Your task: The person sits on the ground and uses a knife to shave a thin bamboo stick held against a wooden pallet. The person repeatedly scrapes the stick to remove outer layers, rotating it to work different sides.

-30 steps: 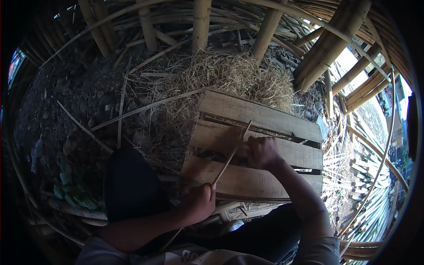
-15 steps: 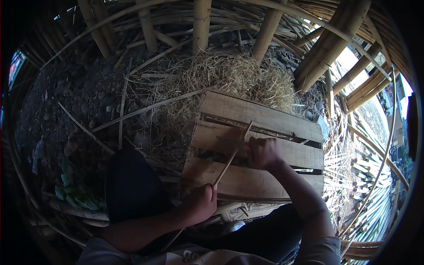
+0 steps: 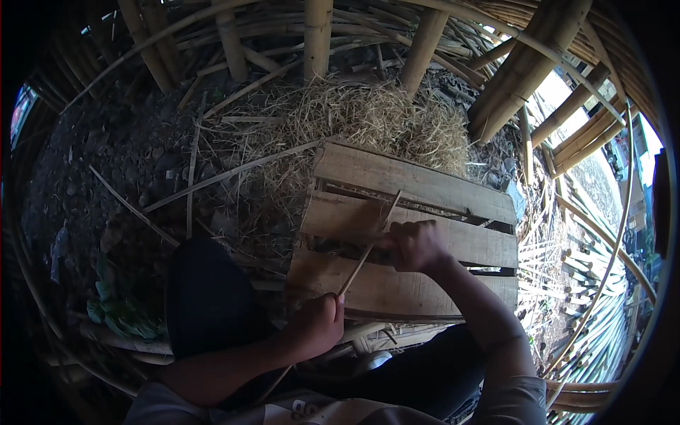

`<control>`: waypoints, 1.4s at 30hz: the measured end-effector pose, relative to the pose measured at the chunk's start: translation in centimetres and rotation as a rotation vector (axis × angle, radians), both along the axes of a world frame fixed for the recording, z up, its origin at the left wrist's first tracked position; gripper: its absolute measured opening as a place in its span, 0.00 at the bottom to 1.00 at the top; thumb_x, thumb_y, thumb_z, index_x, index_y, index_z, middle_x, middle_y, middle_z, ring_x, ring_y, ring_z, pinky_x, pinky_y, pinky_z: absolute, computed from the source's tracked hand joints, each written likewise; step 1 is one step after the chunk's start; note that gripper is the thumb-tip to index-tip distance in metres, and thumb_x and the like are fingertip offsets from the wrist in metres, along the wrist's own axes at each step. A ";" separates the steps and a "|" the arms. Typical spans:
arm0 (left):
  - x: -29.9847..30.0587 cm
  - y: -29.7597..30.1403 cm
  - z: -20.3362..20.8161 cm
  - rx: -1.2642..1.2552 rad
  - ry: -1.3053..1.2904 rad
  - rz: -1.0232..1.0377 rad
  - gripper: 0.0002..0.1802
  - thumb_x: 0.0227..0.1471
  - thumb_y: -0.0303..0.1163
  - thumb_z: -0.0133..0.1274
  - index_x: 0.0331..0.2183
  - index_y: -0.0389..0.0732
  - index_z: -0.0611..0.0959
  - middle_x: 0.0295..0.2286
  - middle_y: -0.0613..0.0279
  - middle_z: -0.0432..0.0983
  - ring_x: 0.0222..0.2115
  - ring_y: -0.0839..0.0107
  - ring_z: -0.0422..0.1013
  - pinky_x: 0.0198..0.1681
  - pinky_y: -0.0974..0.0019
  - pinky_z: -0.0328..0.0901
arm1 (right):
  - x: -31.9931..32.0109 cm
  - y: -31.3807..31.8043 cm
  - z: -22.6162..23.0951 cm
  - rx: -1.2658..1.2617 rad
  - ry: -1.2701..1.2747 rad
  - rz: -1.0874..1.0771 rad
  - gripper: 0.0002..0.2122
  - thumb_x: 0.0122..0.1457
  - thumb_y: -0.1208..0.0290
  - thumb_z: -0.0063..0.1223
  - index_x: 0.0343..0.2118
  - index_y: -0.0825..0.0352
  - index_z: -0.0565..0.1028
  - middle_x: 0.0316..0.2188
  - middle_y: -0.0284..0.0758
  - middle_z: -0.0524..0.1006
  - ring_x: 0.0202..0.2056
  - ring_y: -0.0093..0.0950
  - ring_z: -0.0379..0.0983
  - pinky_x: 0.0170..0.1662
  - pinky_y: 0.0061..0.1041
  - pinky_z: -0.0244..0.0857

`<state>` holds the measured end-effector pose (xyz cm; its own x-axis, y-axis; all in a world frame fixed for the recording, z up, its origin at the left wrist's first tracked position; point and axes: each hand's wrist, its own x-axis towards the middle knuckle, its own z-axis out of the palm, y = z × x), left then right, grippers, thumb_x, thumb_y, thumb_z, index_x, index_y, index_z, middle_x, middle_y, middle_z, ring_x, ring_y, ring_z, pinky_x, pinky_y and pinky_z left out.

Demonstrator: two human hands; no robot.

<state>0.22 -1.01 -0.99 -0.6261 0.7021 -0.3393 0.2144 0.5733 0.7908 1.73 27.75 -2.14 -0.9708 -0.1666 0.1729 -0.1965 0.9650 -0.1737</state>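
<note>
A thin bamboo strip [image 3: 356, 269] slants across a slatted wooden crate [image 3: 404, 290], its far end above the middle slat. My left hand [image 3: 316, 326] is closed round the strip by the crate's near left corner, and the strip's tail runs back below my wrist toward my lap. Over the middle of the crate, my right hand [image 3: 418, 246] is closed in a fist on what looks like a knife. Its dark blade is blurred and points left across the strip. My fingers hide the handle.
Curly bamboo shavings [image 3: 375, 117] are heaped behind the crate. Thick bamboo posts [image 3: 319, 39] stand at the back. Loose strips [image 3: 234, 172] lie on dark stony ground at left, near green leaves [image 3: 124, 312]. Bundled bamboo poles [image 3: 595, 304] lie at right.
My right hand has moved slightly down and left along the strip, with the blade now more blurred. My left hand keeps its hold; the whole view has shifted a little.
</note>
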 end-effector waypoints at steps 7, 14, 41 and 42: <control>-0.2 0.2 0.3 0.004 0.023 -0.003 0.21 0.70 0.36 0.41 0.30 0.32 0.78 0.22 0.39 0.77 0.26 0.41 0.76 0.32 0.47 0.69 | -0.4 -1.1 0.2 0.005 0.000 -0.061 0.12 0.63 0.55 0.54 0.31 0.57 0.80 0.17 0.36 0.78 0.20 0.37 0.79 0.22 0.39 0.71; -0.2 0.0 0.0 0.051 0.042 -0.002 0.20 0.69 0.35 0.44 0.28 0.32 0.78 0.21 0.39 0.76 0.24 0.41 0.77 0.29 0.47 0.70 | -0.4 -0.7 0.5 0.055 0.035 -0.016 0.12 0.62 0.55 0.55 0.30 0.58 0.80 0.18 0.36 0.79 0.19 0.37 0.78 0.23 0.38 0.71; 0.5 -0.1 0.3 0.010 0.049 -0.033 0.19 0.69 0.35 0.42 0.29 0.32 0.78 0.21 0.40 0.76 0.26 0.41 0.76 0.32 0.47 0.69 | -1.6 8.9 -1.8 0.350 0.064 -0.494 0.13 0.65 0.59 0.53 0.26 0.61 0.75 0.18 0.41 0.78 0.17 0.42 0.77 0.19 0.41 0.70; 0.1 -0.4 0.3 0.001 0.045 -0.013 0.20 0.70 0.35 0.41 0.30 0.33 0.77 0.21 0.41 0.76 0.26 0.42 0.76 0.32 0.47 0.69 | -1.3 6.8 0.4 0.188 0.136 -0.481 0.13 0.66 0.64 0.51 0.25 0.62 0.74 0.15 0.41 0.76 0.16 0.42 0.76 0.17 0.40 0.67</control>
<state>0.31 -1.40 -0.74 -0.6314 0.7108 -0.3099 0.2577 0.5693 0.7807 0.43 34.60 -1.79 -0.9158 0.2519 0.3128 0.2674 0.9636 0.0069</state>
